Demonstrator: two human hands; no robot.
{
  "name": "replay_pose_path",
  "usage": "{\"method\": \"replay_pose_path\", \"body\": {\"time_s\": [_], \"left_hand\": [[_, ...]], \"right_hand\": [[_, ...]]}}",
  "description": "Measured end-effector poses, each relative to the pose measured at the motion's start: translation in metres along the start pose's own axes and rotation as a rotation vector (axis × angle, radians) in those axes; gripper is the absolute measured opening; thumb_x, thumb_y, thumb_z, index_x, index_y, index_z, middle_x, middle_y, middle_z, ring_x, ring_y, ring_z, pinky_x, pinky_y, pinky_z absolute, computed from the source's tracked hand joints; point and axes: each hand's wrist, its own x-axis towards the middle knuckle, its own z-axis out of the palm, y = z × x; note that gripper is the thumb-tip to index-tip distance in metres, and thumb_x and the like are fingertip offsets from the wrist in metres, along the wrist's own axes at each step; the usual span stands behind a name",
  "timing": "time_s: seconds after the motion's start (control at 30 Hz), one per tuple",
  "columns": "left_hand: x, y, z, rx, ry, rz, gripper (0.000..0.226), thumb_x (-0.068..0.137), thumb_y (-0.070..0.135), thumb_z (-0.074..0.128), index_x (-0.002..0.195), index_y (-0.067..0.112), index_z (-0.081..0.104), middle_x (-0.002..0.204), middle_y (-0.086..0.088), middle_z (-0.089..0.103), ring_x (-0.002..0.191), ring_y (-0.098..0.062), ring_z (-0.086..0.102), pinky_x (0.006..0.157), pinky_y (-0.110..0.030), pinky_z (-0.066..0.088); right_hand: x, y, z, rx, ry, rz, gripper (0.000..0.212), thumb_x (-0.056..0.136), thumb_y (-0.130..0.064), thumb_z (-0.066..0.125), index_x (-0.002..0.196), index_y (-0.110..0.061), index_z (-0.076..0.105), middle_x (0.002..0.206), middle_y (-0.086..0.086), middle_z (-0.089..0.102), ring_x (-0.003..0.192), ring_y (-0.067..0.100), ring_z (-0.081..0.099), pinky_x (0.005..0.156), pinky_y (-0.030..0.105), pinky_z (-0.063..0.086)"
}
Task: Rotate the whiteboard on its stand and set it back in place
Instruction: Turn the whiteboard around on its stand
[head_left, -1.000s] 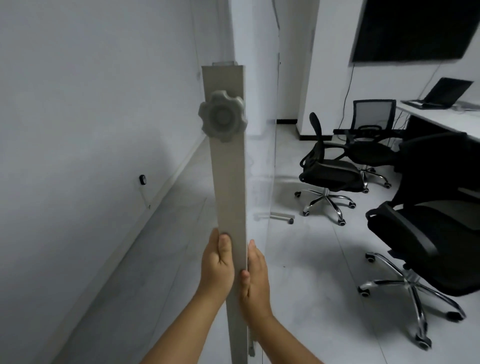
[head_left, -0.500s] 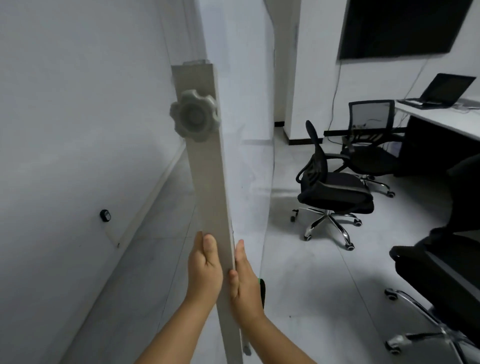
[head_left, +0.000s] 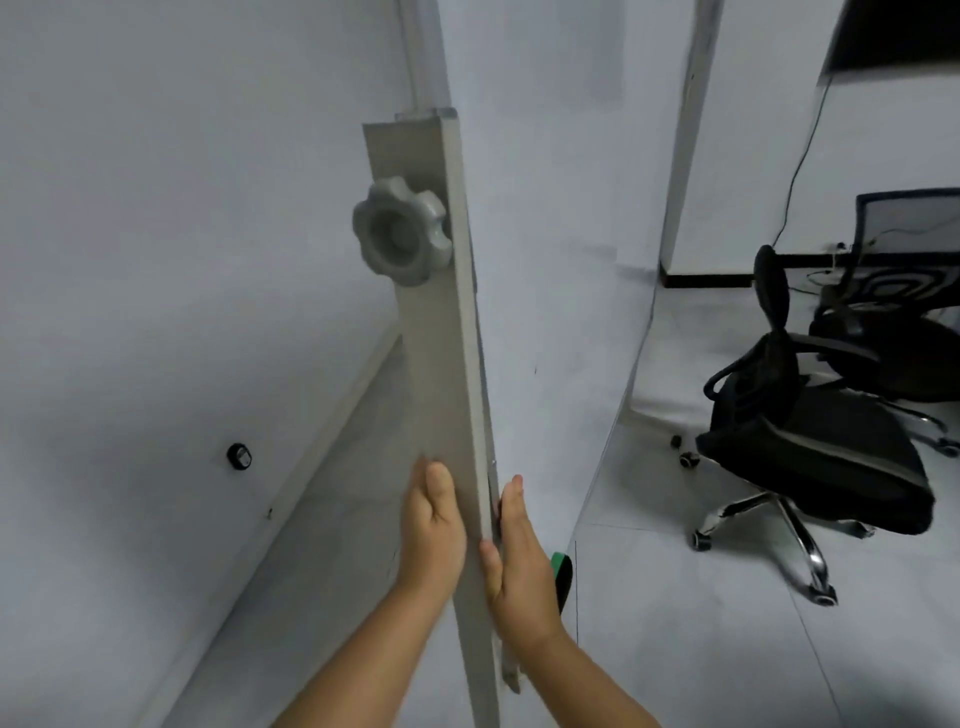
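Note:
A grey upright post of the whiteboard stand (head_left: 441, 364) runs up the middle of the view, tilted a little to the left at its top. A grey lobed knob (head_left: 400, 231) sits on its left face near the top. The white board panel (head_left: 550, 291) stretches away behind the post, seen nearly edge-on. My left hand (head_left: 434, 525) presses flat on the post's left face. My right hand (head_left: 519, 556) lies against its right edge, fingers straight and apart from the thumb.
A white wall (head_left: 156, 260) with a small black fitting (head_left: 239, 457) runs close on the left. Black wheeled office chairs (head_left: 810, 457) stand on the grey floor to the right. A green and black object (head_left: 563, 571) shows just behind my right hand.
The post has swung left and come nearer in view, with more of the board face showing to its right. Both hands have loosened from a wrap into flat palms against the post.

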Motion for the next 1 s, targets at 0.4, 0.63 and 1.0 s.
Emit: {"method": "replay_pose_path", "body": {"time_s": [0.4, 0.63, 1.0], "left_hand": [[0.150, -0.014, 0.093, 0.046, -0.293, 0.009, 0.042, 0.092, 0.017, 0.024, 0.130, 0.000, 0.024, 0.145, -0.018, 0.028, 0.135, -0.024, 0.023, 0.107, -0.023, 0.015], [0.186, 0.003, 0.124, -0.004, -0.304, -0.056, 0.040, 0.093, 0.019, 0.022, 0.129, 0.003, 0.028, 0.133, -0.007, 0.037, 0.118, -0.009, 0.030, 0.082, -0.004, 0.020], [0.176, 0.003, 0.105, -0.075, -0.218, -0.073, 0.035, 0.092, 0.022, 0.023, 0.121, 0.013, 0.040, 0.108, 0.013, 0.038, 0.103, -0.002, 0.036, 0.078, -0.001, 0.026]], "right_hand": [[0.161, 0.064, -0.019, -0.142, -0.012, 0.002, 0.099, 0.058, -0.090, 0.014, 0.123, -0.025, -0.022, 0.136, -0.015, -0.017, 0.110, -0.037, -0.012, 0.090, -0.014, 0.003], [0.214, 0.090, -0.029, -0.110, -0.023, -0.024, 0.098, 0.063, -0.087, 0.019, 0.127, -0.020, -0.014, 0.142, -0.001, -0.008, 0.130, -0.008, -0.001, 0.093, -0.012, 0.003], [0.202, 0.085, -0.011, -0.063, -0.026, -0.048, 0.087, 0.069, -0.081, 0.026, 0.130, -0.028, -0.007, 0.149, 0.004, 0.011, 0.137, 0.018, 0.017, 0.099, -0.007, 0.007]]}}
